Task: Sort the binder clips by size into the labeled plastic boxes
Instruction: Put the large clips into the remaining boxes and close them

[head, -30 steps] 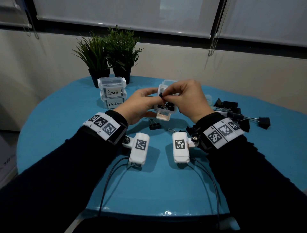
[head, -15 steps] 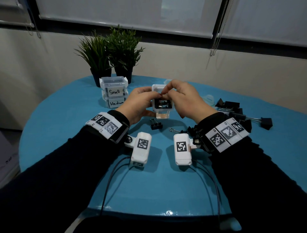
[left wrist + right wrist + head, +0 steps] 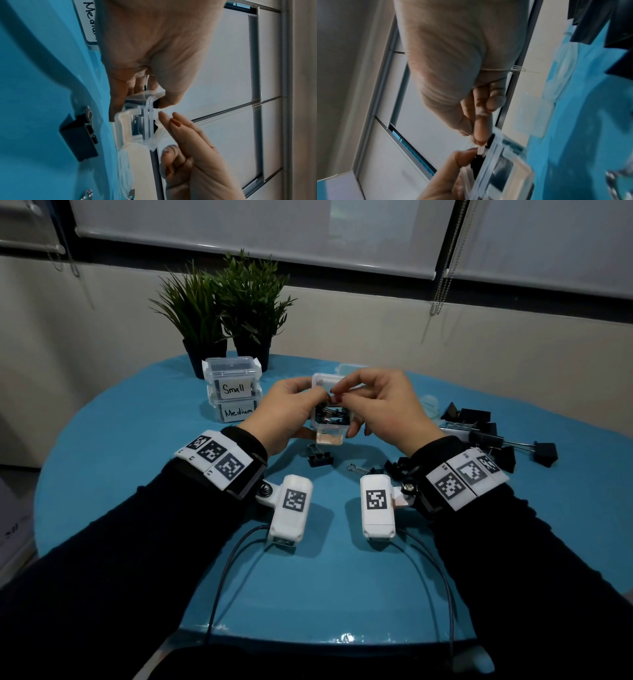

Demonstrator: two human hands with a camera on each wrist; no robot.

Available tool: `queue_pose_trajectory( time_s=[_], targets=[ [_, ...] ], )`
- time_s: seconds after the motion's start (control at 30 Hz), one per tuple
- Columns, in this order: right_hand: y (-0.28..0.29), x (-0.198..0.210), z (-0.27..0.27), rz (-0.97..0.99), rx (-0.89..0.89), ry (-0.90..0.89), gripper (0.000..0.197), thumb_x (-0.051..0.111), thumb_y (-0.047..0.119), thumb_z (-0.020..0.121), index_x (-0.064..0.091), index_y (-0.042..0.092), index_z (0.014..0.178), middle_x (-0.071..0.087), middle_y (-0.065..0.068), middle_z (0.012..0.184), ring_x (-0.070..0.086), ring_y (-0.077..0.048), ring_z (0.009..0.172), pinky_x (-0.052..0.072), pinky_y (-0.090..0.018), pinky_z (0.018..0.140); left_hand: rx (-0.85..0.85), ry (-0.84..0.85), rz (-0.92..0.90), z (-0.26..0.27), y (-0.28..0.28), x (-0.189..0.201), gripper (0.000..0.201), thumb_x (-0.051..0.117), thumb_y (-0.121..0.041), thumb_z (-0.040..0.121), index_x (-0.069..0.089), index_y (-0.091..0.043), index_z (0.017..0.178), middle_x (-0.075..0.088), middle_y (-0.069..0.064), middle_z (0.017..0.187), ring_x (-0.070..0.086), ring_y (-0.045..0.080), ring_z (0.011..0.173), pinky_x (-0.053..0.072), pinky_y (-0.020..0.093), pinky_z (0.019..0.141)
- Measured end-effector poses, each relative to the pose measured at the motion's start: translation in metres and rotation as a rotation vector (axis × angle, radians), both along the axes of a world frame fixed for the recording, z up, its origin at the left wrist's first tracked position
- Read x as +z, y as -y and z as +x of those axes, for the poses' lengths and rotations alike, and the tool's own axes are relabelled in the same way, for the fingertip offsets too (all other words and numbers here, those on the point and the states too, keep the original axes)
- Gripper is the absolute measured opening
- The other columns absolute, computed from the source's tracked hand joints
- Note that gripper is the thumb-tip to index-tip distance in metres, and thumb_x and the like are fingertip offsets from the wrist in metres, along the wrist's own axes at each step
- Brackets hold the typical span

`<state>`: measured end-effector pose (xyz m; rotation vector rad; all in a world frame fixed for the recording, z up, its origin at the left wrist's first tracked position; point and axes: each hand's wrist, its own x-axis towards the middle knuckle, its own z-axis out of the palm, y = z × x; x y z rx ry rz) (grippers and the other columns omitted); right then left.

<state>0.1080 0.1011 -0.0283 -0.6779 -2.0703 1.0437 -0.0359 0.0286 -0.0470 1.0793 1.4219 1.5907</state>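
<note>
My left hand (image 3: pixel 291 412) grips a clear plastic box (image 3: pixel 330 436) just above the blue table, thumb on its rim and fingers underneath. Several binder clips (image 3: pixel 330 416) lie inside it. My right hand (image 3: pixel 387 405) reaches over the opening. In the left wrist view its straight fingertips (image 3: pixel 164 117) touch a small black clip (image 3: pixel 156 104) at the rim, and its thumb stays apart from them. That clip (image 3: pixel 477 163) also shows under my left thumb in the right wrist view. A pile of large black clips (image 3: pixel 479 433) lies to the right.
Closed boxes labelled Small (image 3: pixel 233 374) and Medium (image 3: pixel 236 412) are stacked at the back left, in front of two potted plants (image 3: pixel 233 313). One loose clip (image 3: pixel 320 458) lies under the held box, with more clips (image 3: pixel 394 467) by my right wrist. A clear lid (image 3: pixel 431 405) sits near the pile.
My right hand carried a small clip down from above the box to its rim. The pinch has loosened into straight fingers. Both hands and the box shifted slightly left.
</note>
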Motion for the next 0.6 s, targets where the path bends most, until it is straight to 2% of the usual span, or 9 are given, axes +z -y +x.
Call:
queue_pose_trajectory(
  time_s=[0.07,0.13,0.2,0.23,0.3,0.37,0.47,0.53,0.6],
  targets=[
    [-0.002,0.004,0.005,-0.013,-0.052,-0.047,0.012,0.069,0.001,0.085,0.069,0.013,0.084,0.076,-0.011,0.077,0.064,-0.020,0.044,0.039,-0.023,0.041,0.025,0.004,-0.010,-0.001,-0.001,0.000,0.025,0.055,-0.008,0.096,0.069,-0.008,0.117,0.071,0.009,0.093,0.071,0.021,0.079,0.060,0.037,0.060],
    [-0.004,0.009,0.012,-0.029,-0.071,-0.014,0.006,0.074,0.001,0.082,0.069,0.003,0.084,0.076,-0.015,0.078,0.061,-0.019,0.042,0.037,-0.024,0.041,0.046,0.009,-0.020,-0.004,-0.003,-0.001,0.025,0.058,-0.007,0.094,0.070,-0.009,0.115,0.072,0.009,0.093,0.071,0.021,0.079,0.059,0.037,0.059],
    [-0.006,0.011,0.018,-0.029,-0.071,0.167,0.019,0.081,0.006,0.079,0.066,-0.005,0.084,0.074,-0.015,0.072,0.057,-0.017,0.042,0.037,-0.022,0.040,0.059,0.012,-0.026,-0.005,-0.003,-0.002,0.024,0.060,-0.007,0.092,0.070,-0.010,0.113,0.072,0.008,0.092,0.071,0.022,0.079,0.060,0.038,0.060],
    [-0.007,0.011,0.020,-0.023,-0.056,0.293,0.025,0.085,0.011,0.076,0.067,-0.005,0.083,0.073,-0.013,0.069,0.056,-0.015,0.042,0.037,-0.019,0.040,0.063,0.011,-0.027,-0.006,-0.004,-0.002,0.024,0.061,-0.008,0.091,0.070,-0.011,0.113,0.072,0.008,0.092,0.071,0.022,0.079,0.061,0.041,0.062],
    [-0.006,0.010,0.022,-0.002,-0.019,0.553,0.032,0.091,0.023,0.068,0.070,0.002,0.079,0.073,-0.007,0.066,0.058,-0.012,0.046,0.039,-0.017,0.044,0.067,0.007,-0.028,-0.007,-0.004,-0.003,0.025,0.062,-0.008,0.090,0.070,-0.011,0.115,0.072,0.008,0.093,0.071,0.023,0.080,0.063,0.046,0.066],
    [-0.007,0.009,0.023,0.015,-0.011,0.758,0.036,0.096,0.034,0.057,0.074,0.011,0.076,0.073,0.000,0.066,0.060,-0.010,0.053,0.044,-0.023,0.052,0.069,0.007,-0.032,-0.007,-0.005,-0.003,0.027,0.063,-0.009,0.091,0.069,-0.012,0.117,0.072,0.009,0.096,0.071,0.022,0.081,0.063,0.047,0.069],
    [-0.007,0.008,0.025,0.040,-0.038,0.932,0.042,0.098,0.044,0.044,0.078,0.021,0.073,0.074,0.006,0.068,0.064,-0.014,0.066,0.054,-0.032,0.063,0.065,0.004,-0.039,-0.008,-0.005,-0.003,0.028,0.064,-0.011,0.090,0.069,-0.013,0.118,0.072,0.009,0.099,0.071,0.022,0.082,0.063,0.044,0.067],
    [-0.006,0.008,0.026,0.058,-0.029,0.976,0.036,0.097,0.043,0.046,0.079,0.026,0.071,0.074,0.010,0.067,0.067,-0.014,0.072,0.058,-0.035,0.071,0.065,0.005,-0.042,-0.009,-0.005,-0.003,0.027,0.065,-0.011,0.090,0.069,-0.013,0.117,0.072,0.009,0.098,0.071,0.022,0.083,0.063,0.045,0.069],
    [-0.005,0.008,0.025,0.072,0.006,0.988,0.025,0.095,0.038,0.056,0.079,0.028,0.072,0.073,0.013,0.065,0.066,-0.010,0.069,0.057,-0.032,0.071,0.060,0.015,-0.043,-0.009,-0.005,-0.003,0.027,0.064,-0.010,0.090,0.069,-0.013,0.117,0.072,0.011,0.098,0.071,0.023,0.084,0.063,0.046,0.070]
  ],
)
